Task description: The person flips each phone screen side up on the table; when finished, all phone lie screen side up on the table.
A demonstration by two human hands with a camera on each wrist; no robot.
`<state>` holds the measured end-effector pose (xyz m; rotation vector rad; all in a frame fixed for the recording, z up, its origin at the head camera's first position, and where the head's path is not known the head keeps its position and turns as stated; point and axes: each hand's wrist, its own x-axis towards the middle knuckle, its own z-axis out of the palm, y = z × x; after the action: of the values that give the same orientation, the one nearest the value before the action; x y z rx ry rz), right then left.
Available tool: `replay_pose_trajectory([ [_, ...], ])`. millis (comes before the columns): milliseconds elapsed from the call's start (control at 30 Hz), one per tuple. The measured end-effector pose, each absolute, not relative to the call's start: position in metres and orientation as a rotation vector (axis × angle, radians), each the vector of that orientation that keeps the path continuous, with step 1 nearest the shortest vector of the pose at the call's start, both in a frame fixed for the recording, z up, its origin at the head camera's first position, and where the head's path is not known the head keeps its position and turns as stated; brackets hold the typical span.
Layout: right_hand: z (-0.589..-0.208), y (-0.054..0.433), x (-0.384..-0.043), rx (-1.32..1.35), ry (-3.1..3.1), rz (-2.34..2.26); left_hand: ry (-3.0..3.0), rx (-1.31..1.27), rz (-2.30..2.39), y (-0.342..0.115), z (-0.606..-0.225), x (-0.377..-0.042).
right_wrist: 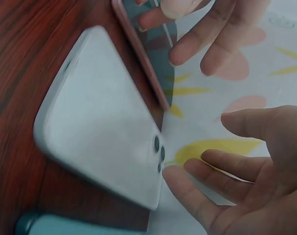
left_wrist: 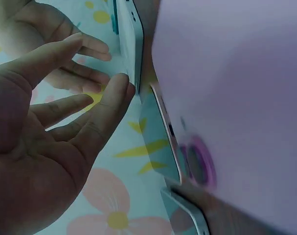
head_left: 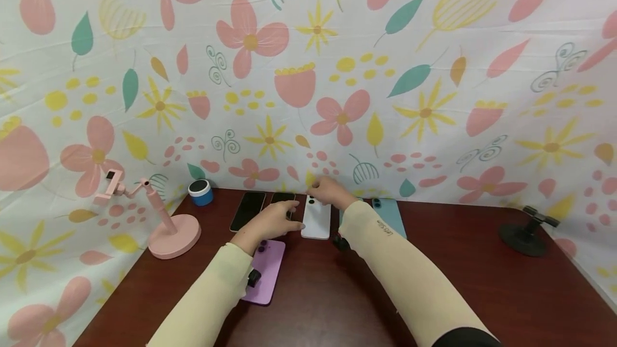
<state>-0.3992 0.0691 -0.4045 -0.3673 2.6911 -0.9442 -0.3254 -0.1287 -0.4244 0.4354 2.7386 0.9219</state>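
purple phone (head_left: 265, 271) lying apart, unaligned | white phone (head_left: 316, 218) being squared into row | left hand (head_left: 272, 222), right hand (head_left: 328, 193): fingers straight, touching, holding nothing

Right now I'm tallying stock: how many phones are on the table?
5: two dark-screened phones at back left, white phone centre, blue phone right, purple phone nearest. Arms may hide more.

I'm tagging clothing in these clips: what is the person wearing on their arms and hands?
Both arms wear long, snug, pale cream sleeves that end at the wrists. The right sleeve bears a small dark printed mark near the forearm, and a black edge shows at its upper end. The left sleeve is plain. The left hand and right hand are bare: no gloves or rings visible.
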Motion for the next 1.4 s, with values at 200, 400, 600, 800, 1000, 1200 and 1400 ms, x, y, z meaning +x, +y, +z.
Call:
replay_pose_trajectory([
  [200, -0.407, 0.080, -0.402, -0.354, 2.808, -0.802, 2.764, 0.448, 0.878, -0.118, -0.429, -0.332],
  [400, -0.415, 0.085, -0.410, -0.347, 2.836, -0.716, 2.779, 0.470, 0.791, -0.110, -0.435, -0.336],
  [600, -0.420, 0.083, -0.417, -0.276, 2.836, -0.683, 2.795, 0.492, 0.707, -0.104, -0.438, -0.335],
  [800, -0.421, 0.081, -0.418, -0.311, 2.860, -0.612, 2.806, 0.527, 0.629, -0.101, -0.435, -0.330],
  [1000, -0.423, 0.079, -0.415, -0.318, 2.834, -0.622, 2.824, 0.532, 0.570, -0.101, -0.434, -0.327],
  [1200, -0.423, 0.078, -0.411, -0.314, 2.826, -0.586, 2.860, 0.567, 0.516, -0.101, -0.435, -0.326],
  [1400, -0.425, 0.076, -0.411, -0.304, 2.833, -0.552, 2.889, 0.607, 0.482, -0.099, -0.433, -0.324],
])
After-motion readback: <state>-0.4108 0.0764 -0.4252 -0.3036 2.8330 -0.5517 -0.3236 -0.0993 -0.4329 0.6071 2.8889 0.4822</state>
